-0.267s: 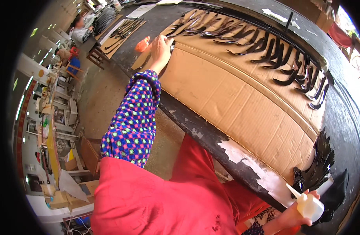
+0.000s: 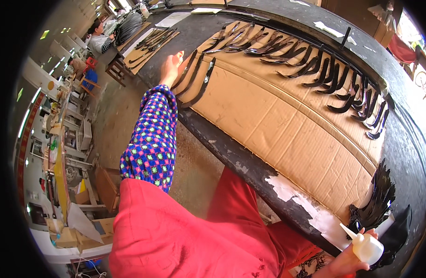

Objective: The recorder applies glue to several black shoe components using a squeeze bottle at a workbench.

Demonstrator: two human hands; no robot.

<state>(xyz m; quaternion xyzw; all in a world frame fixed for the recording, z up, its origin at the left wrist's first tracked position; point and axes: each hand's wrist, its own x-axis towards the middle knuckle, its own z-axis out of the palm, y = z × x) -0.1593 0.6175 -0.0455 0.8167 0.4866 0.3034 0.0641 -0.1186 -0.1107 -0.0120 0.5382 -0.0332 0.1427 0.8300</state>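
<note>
The left hand (image 2: 170,69) had shifted left since the earlier frame, off the left end of the large brown corrugated cardboard sheet (image 2: 278,129), and three long, curved, glossy black strips (image 2: 206,81) now showed in the spot it had been covering. The right hand (image 2: 346,262) had stayed almost where it was, at the near right.

The fingers of the left hand were bunched together just beside the leftmost of the three strips; whether they pinched anything could not be told. Its arm wore a blue sleeve (image 2: 157,118) patterned in pink and green. The right hand was wrapped around a small, whitish, translucent squeeze bottle (image 2: 368,249), whose narrow pointed nozzle was tilted up toward the far left.

The three strips lay side by side at the sheet's left end, their lower tips curving toward the left. Along the sheet's far edge ran a long row of similar curved black pieces (image 2: 332,70), many overlapping. A dense black bundle of thin, pointed pieces (image 2: 381,190) lay at its right end, near the bottle.

The sheet rested on a worn black table (image 2: 222,150), where a torn white patch (image 2: 287,187) showed along the near edge. Farther left, thin dark strips (image 2: 152,41) lay on a smaller piece of cardboard (image 2: 136,67).
</note>
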